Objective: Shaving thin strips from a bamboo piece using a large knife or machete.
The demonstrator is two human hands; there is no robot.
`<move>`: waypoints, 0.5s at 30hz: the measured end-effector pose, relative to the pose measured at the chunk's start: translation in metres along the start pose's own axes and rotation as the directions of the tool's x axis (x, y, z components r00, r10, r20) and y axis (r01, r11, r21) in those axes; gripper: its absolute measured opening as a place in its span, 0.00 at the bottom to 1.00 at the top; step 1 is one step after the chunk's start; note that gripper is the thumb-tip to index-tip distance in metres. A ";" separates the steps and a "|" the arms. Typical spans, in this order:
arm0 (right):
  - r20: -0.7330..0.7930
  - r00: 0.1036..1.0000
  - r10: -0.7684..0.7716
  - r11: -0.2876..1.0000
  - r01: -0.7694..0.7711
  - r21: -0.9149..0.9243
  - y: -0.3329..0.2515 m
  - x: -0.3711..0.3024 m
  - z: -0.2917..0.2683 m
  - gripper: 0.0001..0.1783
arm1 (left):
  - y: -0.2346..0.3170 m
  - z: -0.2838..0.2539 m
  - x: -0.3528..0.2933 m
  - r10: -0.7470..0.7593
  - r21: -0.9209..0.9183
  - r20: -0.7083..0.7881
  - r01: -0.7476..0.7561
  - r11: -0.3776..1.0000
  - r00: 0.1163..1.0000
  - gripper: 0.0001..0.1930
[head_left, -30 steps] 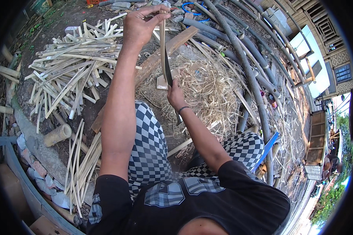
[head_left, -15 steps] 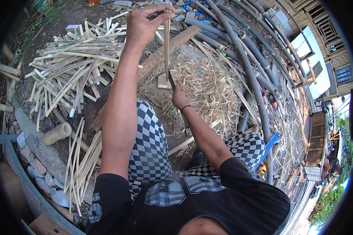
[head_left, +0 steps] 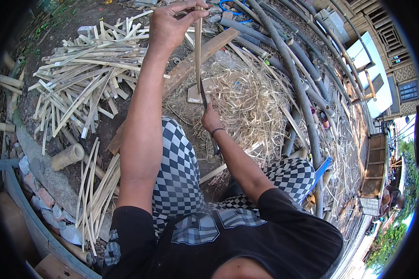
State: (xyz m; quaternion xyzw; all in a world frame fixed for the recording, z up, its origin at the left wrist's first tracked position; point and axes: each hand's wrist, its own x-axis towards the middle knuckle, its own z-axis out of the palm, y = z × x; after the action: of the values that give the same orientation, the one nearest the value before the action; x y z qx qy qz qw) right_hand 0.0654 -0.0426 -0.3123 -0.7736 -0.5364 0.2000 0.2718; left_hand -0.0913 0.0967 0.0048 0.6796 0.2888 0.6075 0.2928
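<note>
My left hand (head_left: 171,24) is raised at the top of the view, finger and thumb pinched on the upper end of an upright bamboo strip (head_left: 198,51). The strip's lower end comes down at a small pale block (head_left: 193,95) on the ground. My right hand (head_left: 212,119) is closed around the handle of a knife, mostly hidden in the fist. Its dark blade (head_left: 203,96) points away from me and lies against the strip near the bottom. Thin curled bamboo shavings (head_left: 246,104) are heaped just right of the block.
A large pile of split bamboo pieces (head_left: 84,76) lies at left, with longer strips (head_left: 97,195) nearer me. A wooden plank (head_left: 186,67) slants behind the strip. Bamboo poles (head_left: 288,65) lie along the right. A cut bamboo section (head_left: 67,157) rests by my left leg.
The right hand and knife have shifted very slightly left against the strip. The left hand keeps its pinch on the strip's top, almost unmoved.
</note>
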 end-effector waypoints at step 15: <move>0.107 0.982 0.156 0.980 -0.141 -0.138 0.042 -0.021 0.016 0.19 | 0.007 0.002 0.000 -0.232 -0.052 0.035 0.234 0.971 0.972 0.11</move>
State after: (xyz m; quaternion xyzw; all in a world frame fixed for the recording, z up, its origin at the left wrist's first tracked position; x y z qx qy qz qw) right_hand 0.0787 -0.0710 -0.3503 -0.8143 -0.5040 0.2298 0.1733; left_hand -0.0893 0.0920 0.0094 0.6413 0.3454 0.5667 0.3851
